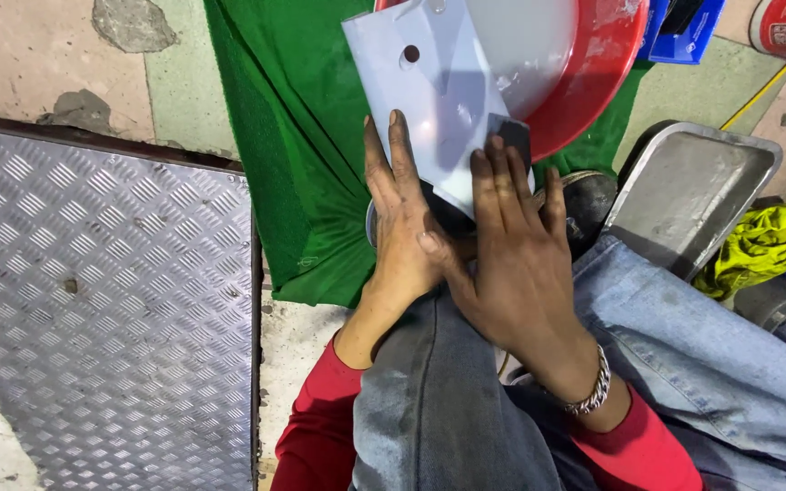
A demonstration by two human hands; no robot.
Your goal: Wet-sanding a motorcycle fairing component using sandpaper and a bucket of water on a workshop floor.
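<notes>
Head view shows your two hands meeting over a pale blue-grey sheet (438, 91), a flat plate with a round hole near its upper left. Take the red basin (593, 73) as the landmark: the sheet lies across the basin's near-left rim, its upper end over the bowl and its lower end coming down toward your knees.

Your left hand (398, 227) lies flat against the sheet's lower-left edge, fingers straight and together, not curled around anything; it looks to be steadying that edge. Your right hand (511, 245) presses down from the basin's near side, fingers spread and laid over a small dark block (513, 138) at the sheet's lower-right corner. Whether those fingertips grip the block or only pin it, you cannot tell from here. Holding the sheet propped on the rim likely keeps it slanted over the bowl, so anything coming off it falls inside.

The sheet's long axis runs from the basin's far-left side down to its near-right, with the holed end pointing away from you.

Under the basin spreads a green cloth (293, 136); right of it sits a metal tray (693, 191); well left lies a chequer plate (102, 300).
</notes>
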